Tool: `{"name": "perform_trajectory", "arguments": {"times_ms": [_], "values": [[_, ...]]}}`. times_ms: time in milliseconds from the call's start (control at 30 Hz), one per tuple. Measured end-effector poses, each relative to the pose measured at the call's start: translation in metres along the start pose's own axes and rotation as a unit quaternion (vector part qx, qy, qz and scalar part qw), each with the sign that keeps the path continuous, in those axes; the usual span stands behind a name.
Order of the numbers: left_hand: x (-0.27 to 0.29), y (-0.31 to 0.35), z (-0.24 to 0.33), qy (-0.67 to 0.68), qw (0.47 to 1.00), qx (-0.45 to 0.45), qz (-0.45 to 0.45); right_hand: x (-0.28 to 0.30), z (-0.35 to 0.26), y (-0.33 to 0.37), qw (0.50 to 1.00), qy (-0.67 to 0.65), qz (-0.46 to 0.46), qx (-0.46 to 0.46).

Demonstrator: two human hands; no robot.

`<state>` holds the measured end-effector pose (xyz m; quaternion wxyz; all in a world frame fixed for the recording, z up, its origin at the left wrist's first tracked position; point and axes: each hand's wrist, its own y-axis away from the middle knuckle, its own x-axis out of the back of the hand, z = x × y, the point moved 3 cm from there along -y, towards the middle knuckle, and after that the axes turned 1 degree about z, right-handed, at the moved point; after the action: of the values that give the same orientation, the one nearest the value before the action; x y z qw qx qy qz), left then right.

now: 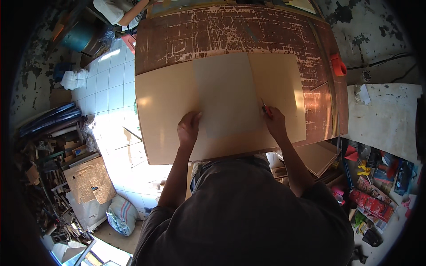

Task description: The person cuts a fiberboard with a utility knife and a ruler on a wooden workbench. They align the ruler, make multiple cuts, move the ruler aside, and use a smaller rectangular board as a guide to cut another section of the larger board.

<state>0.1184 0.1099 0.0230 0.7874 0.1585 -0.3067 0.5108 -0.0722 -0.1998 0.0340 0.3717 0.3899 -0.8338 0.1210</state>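
A large brown cardboard sheet lies flat over the near part of the scratched table, with a smaller grey sheet on its middle. My left hand rests by the grey sheet's lower left side, its fingers curled together; whether they pinch anything is hidden. On the other side, my right hand is closed around a red-orange utility knife. The knife's tip points away from me, close to the grey sheet's right edge.
The reddish-brown table carries a long strip and a red tape roll on its right. Another person's arm shows at the far left. Scrap wood and a white sack are left; cardboard pieces sit below right.
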Motion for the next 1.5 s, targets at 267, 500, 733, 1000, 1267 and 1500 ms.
{"name": "perform_trajectory", "arguments": {"times_ms": [267, 500, 733, 1000, 1267, 1500], "values": [[-0.017, -0.146, -0.018, -0.1, 0.982, -0.134, 0.089, -0.04, -0.07, -0.148, 0.994, -0.031, 0.044, 0.092], [-0.043, -0.19, -0.001, -0.222, 0.973, -0.066, -0.003, -0.064, -0.063, -0.23, 0.993, -0.024, -0.018, 0.113], [-0.034, -0.19, -0.009, -0.207, 0.977, -0.055, 0.0, -0.076, -0.063, -0.234, 0.991, -0.087, -0.068, 0.075], [-0.036, -0.19, -0.006, -0.183, 0.982, -0.056, 0.007, -0.074, -0.059, -0.236, 0.993, -0.069, -0.063, 0.067], [-0.032, -0.189, -0.01, -0.185, 0.981, -0.045, 0.023, -0.083, -0.058, -0.238, 0.992, -0.097, -0.042, 0.067], [-0.044, -0.198, 0.006, -0.167, 0.984, -0.054, 0.017, -0.074, -0.023, -0.255, 0.982, -0.161, -0.053, 0.079]]}}
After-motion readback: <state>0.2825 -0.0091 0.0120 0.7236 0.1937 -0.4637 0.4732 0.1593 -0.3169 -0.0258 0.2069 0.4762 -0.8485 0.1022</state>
